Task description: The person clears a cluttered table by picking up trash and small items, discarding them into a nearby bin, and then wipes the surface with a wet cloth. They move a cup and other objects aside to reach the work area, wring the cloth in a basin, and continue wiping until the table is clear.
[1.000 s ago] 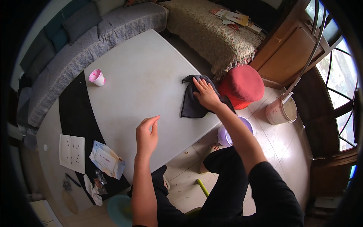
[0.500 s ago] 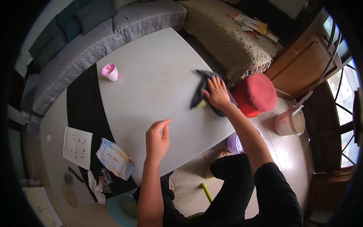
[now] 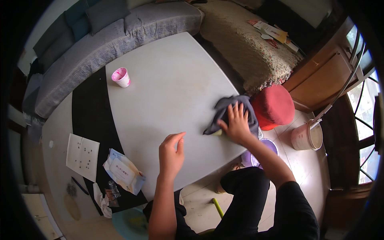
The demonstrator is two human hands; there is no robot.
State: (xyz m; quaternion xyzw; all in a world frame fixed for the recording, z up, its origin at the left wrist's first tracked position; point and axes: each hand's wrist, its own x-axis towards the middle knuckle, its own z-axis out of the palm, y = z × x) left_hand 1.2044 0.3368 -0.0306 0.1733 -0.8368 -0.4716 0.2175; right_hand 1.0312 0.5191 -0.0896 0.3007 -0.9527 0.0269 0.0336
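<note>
My right hand [image 3: 239, 126] lies flat on a dark grey cloth [image 3: 250, 110], fingers spread, near the right edge of the pale table [image 3: 160, 96]. The cloth is bunched, with a small yellowish patch showing by the thumb. Its right side reaches the table's edge. My left hand [image 3: 172, 154] hovers above the front of the table, empty, its fingers loosely bent and the thumb apart from them. A white and pink paper cup [image 3: 121, 77] stands at the far left of the pale surface.
On the left lie a white sheet with dark dots [image 3: 83, 157], a pale blue packet [image 3: 124, 172], a dark pen-like stick [image 3: 80, 186] and a crumpled tissue [image 3: 102, 200]. A red stool [image 3: 276, 105], purple bucket [image 3: 269, 148] and pinkish bucket [image 3: 306, 137] stand beyond the right edge.
My right hand and the cloth have moved nearer to me, along the right edge. The cloth is more bunched. My left hand stays nearly in place; the whole view has shifted slightly.
</note>
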